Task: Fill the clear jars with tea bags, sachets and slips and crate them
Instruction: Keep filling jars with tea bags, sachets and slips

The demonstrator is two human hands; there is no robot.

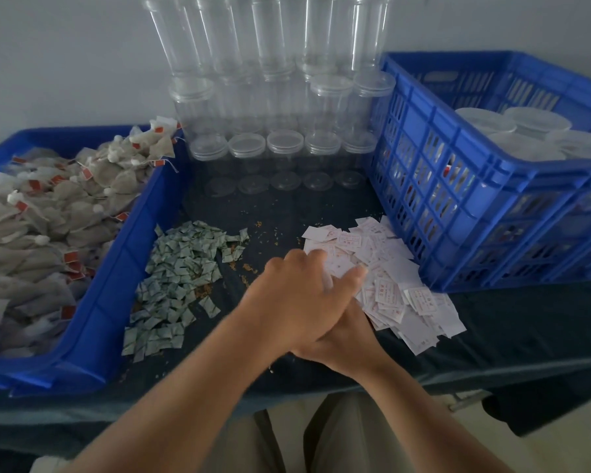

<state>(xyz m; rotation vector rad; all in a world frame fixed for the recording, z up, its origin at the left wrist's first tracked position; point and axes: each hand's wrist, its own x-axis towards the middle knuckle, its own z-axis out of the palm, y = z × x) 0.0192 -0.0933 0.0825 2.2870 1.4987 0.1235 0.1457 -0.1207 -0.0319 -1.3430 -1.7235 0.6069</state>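
A heap of white paper slips (394, 285) lies on the dark table in front of the blue crate (458, 213). My left hand (301, 295) reaches across onto the near left edge of that heap, fingers and thumb curled around a few slips. My right hand (350, 339) lies under the left one, its fingers hidden. Green-white sachets (178, 278) are piled left of centre. Tea bags (48, 216) with red tags fill the blue tray (116, 285) on the left. Empty clear jars (284, 145) stand stacked at the back. Lidded jars (512, 131) sit in the crate.
Loose tea crumbs (249, 268) are scattered on the cloth between the sachets and the slips. A white wall rises right behind the jar stacks. The table's front edge runs just below my wrists, with my lap beneath it.
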